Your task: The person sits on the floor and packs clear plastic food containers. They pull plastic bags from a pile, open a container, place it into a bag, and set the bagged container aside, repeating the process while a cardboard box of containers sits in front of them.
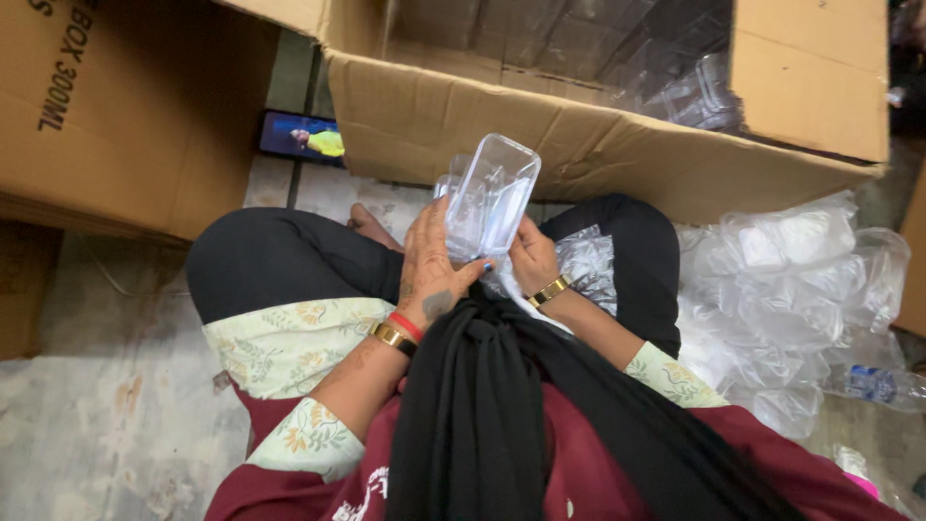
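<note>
**Clear plastic container held in both hands over the lap**

A clear rectangular plastic container [492,198] with rounded corners is held up in front of the person, above their crossed legs and just before the near wall of a large open cardboard box [579,145]. It is tilted, its open side turned toward the camera. More clear plastic shows just behind its left edge, though whether that is a second container or a lid cannot be told.

The left hand [431,270] clasps the container from the left side, fingers wrapped up along its wall and the thumb pressed across its lower end. The right hand [532,259] grips the lower right edge, fingers curled closed around the plastic. Each wrist carries a gold bangle, and the left also has a red band.

A crinkled clear plastic bag [586,265] lies on the right knee, just beside the right hand. The open cardboard box holds more clear containers inside. To the right on the floor lies a heap of bagged clear containers [791,299], with a plastic bottle [883,384] near its lower edge. A second, closed cardboard box [116,106] stands at upper left, and between the two boxes a phone [301,137] with a lit screen lies on the floor. A black scarf [482,415] hangs down the person's front.
</note>
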Demonstrator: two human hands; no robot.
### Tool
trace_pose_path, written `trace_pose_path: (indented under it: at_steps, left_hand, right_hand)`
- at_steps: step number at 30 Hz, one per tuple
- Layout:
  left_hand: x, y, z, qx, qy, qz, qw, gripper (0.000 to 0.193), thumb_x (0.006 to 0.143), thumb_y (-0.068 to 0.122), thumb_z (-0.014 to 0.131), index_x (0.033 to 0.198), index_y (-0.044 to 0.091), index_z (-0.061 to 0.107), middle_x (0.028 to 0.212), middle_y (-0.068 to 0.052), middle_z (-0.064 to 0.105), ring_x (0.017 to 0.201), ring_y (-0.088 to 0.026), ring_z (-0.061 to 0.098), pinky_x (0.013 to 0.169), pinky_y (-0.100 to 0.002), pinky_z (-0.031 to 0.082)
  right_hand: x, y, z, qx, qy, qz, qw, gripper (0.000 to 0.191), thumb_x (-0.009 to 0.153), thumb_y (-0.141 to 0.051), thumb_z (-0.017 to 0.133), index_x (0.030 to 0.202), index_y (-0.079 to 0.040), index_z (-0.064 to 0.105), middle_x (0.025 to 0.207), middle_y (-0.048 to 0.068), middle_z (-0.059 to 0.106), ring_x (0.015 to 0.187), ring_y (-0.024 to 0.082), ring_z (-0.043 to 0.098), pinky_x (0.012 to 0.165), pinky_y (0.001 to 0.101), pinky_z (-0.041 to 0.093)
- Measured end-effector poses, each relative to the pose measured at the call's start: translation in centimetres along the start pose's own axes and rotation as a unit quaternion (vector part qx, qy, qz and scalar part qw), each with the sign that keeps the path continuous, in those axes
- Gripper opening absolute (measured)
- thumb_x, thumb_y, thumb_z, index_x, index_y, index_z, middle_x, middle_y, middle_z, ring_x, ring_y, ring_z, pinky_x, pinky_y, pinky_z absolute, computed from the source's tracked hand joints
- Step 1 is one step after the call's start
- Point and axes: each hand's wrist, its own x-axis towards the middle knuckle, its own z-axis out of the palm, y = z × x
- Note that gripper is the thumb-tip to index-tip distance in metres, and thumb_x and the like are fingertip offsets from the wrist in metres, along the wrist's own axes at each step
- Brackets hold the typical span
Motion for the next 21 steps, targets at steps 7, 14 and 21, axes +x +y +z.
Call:
trace_pose_path:
  at_steps: [7,14,21]
  left_hand:
    - [-0.3,0.1,-0.3,-0.095,-0.008,-0.031,0.995,0.098,0.086,0.037,0.083,0.160,0.002,0.029,0.156,-0.025,0.047,0.144,-0.038,0.047,0.120,-0.042,0.037]
    - [0.0,0.3,-0.7,-0.109,-0.026,-0.077,0.991,0.099,0.086,0.038,0.082,0.160,0.001,0.027,0.154,-0.026,0.047,0.142,-0.039,0.048,0.117,-0.040,0.039]
    - [0.0,0.7,-1.3,-0.162,-0.082,-0.104,0.978,0.109,0.084,0.046,0.080,0.162,0.001,0.019,0.156,-0.025,0.045,0.145,-0.036,0.048,0.117,-0.038,0.041]
  right_hand:
    - [0.7,-3.3,0.6,-0.196,0.053,-0.028,0.979,0.038,0.108,-0.017,0.049,0.143,-0.003,0.057,0.109,0.014,0.077,0.100,0.014,0.072,0.088,0.0308,0.057]
    - [1.6,-6.7,1.6,-0.286,0.040,0.012,0.957,0.048,0.108,-0.018,0.051,0.155,-0.012,0.045,0.114,0.018,0.074,0.103,0.022,0.074,0.084,0.0333,0.056]
    - [1.6,-6.2,1.0,-0.239,0.051,0.012,0.970,0.052,0.104,-0.016,0.055,0.155,-0.014,0.045,0.116,0.015,0.076,0.103,0.016,0.073,0.087,0.0300,0.056]
